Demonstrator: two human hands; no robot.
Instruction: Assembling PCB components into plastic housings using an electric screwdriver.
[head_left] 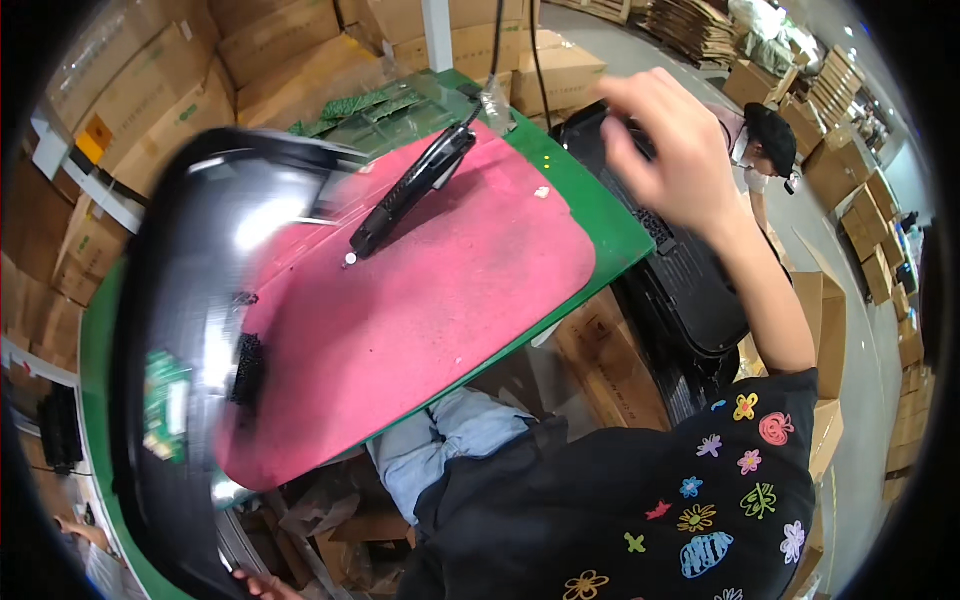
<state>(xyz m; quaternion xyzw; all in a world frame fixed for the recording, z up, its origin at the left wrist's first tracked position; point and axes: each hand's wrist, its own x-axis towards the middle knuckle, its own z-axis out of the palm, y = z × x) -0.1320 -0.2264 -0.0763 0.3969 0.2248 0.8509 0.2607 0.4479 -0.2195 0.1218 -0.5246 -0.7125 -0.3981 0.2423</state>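
A: While the right hand [668, 150] hangs in the upper right of the frame, fingers loose and grasping nothing, what sits under it?

B: A stack of black panels [690, 290] beside the green table [575, 190]; I can't tell whether the fingertips touch it.

A: And the left hand [262, 585]?

B: Only a sliver shows at the bottom edge, gripping the lower rim of the big black back cover [190, 330], which fills the left of the frame, blurred, over the pink mat [430, 290].

A: The risk?

B: Held by one edge, I'd judge the cover could swing into the black electric screwdriver [415, 185] lying upper centre, or slip free.
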